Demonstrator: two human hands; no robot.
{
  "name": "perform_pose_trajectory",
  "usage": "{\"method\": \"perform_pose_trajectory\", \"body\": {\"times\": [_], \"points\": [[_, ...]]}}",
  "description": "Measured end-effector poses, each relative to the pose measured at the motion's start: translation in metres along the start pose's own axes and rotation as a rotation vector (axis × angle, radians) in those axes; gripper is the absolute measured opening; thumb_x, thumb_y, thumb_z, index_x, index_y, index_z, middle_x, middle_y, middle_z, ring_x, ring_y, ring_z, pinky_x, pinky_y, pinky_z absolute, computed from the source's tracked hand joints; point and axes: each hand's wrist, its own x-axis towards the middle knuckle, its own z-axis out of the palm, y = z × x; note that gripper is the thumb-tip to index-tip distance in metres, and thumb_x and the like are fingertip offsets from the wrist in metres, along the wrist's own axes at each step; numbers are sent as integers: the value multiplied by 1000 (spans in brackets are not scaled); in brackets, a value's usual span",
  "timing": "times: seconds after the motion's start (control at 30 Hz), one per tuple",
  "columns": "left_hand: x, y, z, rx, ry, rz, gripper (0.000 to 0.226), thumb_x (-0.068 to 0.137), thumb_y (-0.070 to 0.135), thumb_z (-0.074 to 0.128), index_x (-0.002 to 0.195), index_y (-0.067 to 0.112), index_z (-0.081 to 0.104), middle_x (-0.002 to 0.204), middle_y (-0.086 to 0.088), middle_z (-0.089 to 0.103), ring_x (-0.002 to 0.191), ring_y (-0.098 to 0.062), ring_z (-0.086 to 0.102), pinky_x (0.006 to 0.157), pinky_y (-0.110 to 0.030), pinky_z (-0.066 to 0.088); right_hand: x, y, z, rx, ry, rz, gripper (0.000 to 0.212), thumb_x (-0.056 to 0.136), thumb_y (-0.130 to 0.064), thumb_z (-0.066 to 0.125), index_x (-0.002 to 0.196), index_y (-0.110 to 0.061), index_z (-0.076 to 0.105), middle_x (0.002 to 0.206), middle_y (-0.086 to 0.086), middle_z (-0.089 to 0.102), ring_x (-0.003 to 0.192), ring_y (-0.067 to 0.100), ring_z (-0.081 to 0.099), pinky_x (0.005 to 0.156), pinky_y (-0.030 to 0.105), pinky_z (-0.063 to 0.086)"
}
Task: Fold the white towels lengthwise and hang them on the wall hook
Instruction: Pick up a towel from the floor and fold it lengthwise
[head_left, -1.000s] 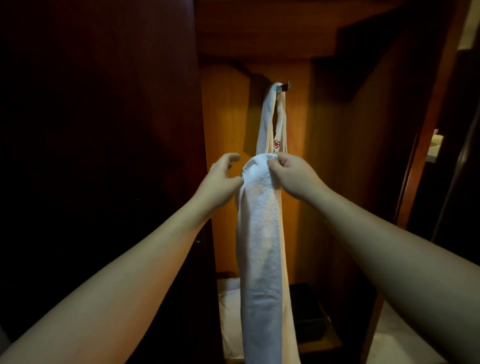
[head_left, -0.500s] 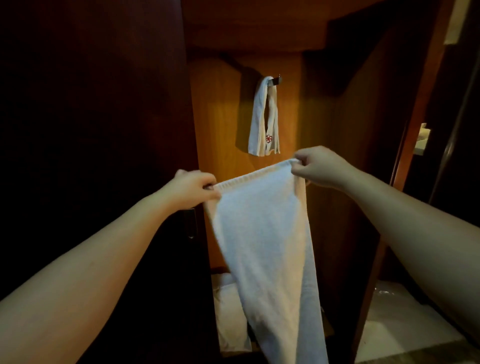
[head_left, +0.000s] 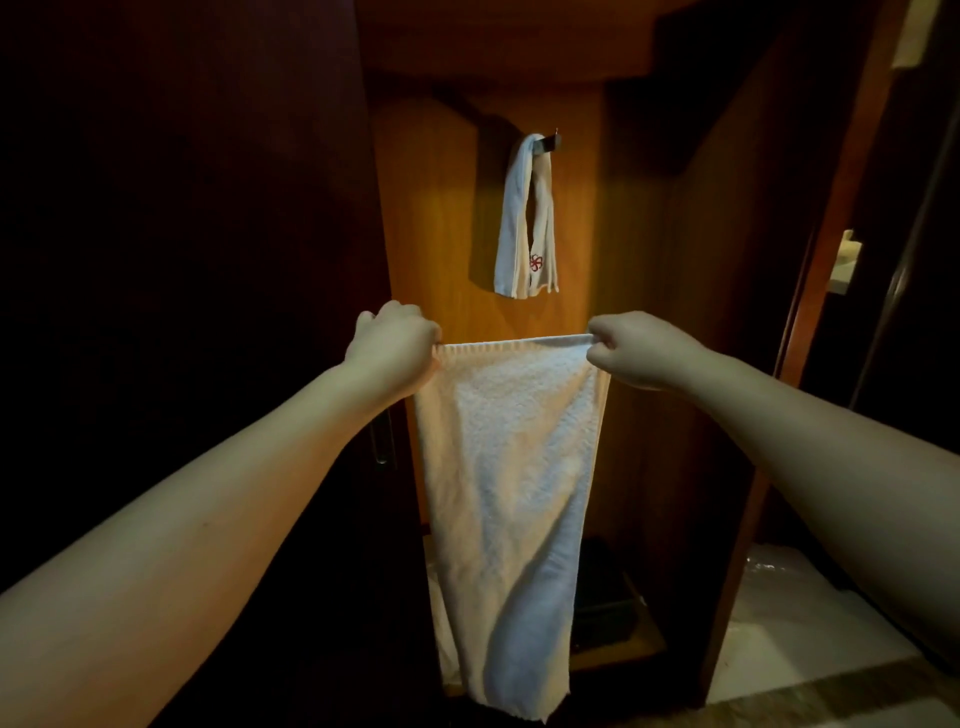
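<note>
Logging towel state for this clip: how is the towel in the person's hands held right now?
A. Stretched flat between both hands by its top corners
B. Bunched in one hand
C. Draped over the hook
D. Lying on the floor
A: the left hand and right hand each pinch a top corner of the held towel, which hangs spread open below the hook.

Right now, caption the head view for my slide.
Left hand and right hand stretch a white towel below a folded towel on the hook.

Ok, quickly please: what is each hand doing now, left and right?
Left hand: closed, pinching the top left corner of the white towel.
Right hand: closed, pinching the top right corner of the same towel.
</note>
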Motion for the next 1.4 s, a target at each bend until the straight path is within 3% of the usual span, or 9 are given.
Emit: {"method": "perform_pose_trajectory", "body": {"times": [0.13,0.3,0.47,0.57,0.67,0.87,1.03,1.23,1.4], "points": [[0,-5,1,-187,-161,-90,33,92,40,66,120,23,64,124,-3,52,117,-24,47,95,-40,43,-5,3,1,16,-17,37,18,97,-23,49,79,-25,52,77,1,57,64,14,52,50,25,33],[-5,-14,17,-958,-245,-290,13,99,32,59,99,18,59,103,-1,66,94,-18,63,75,-33,50,-8,3,-6,71,58,42,14,97,-23,48,96,-16,60,83,5,61,68,15,53,52,29,36],[-5,-2,20,-1734,26,-312,11,99,20,60,92,15,54,87,-2,68,79,-20,67,65,-35,56,-9,8,-9,835,336,175,18,83,-34,54,96,-29,65,88,-1,70,78,11,67,61,27,49],[-4,8,17,-1734,84,-326,9,98,21,62,95,15,55,88,0,71,76,-15,69,62,-31,57,-17,18,23,1664,-64,290,54,75,-43,80,121,-18,68,118,10,73,110,27,70,82,40,59],[-7,15,22,-1659,46,-341,10,98,20,62,91,18,54,76,5,70,66,-11,66,61,-32,50,-33,24,58,1505,-313,277,84,58,-53,89,127,-11,66,122,11,72,111,26,70,90,40,58],[-26,-1,13,-1759,150,-189,12,89,26,71,93,19,62,81,2,73,69,-14,69,55,-28,55,-27,27,37,1647,-143,166,45,72,-48,82,108,-21,79,120,8,73,113,25,69,84,34,58],[-43,6,28,-1779,-353,-233,53,80,52,72,121,18,68,121,-13,71,110,-29,70,81,-36,60,-19,10,37,1798,-194,206,22,73,-32,83,89,-16,81,99,8,75,95,22,74,84,38,59],[-44,4,44,-1793,-105,-328,33,104,31,49,121,9,67,116,-13,73,108,-27,70,86,-38,58,-33,18,50,1779,-233,278,58,77,-32,76,126,-4,63,124,19,69,115,31,68,82,39,59],[-54,31,53,-1746,10,-482,28,103,31,52,110,11,71,101,-11,77,94,-26,75,74,-35,59,-44,7,60,1630,-100,374,37,94,-31,64,118,-4,67,118,18,72,108,32,71,80,40,61]]}}
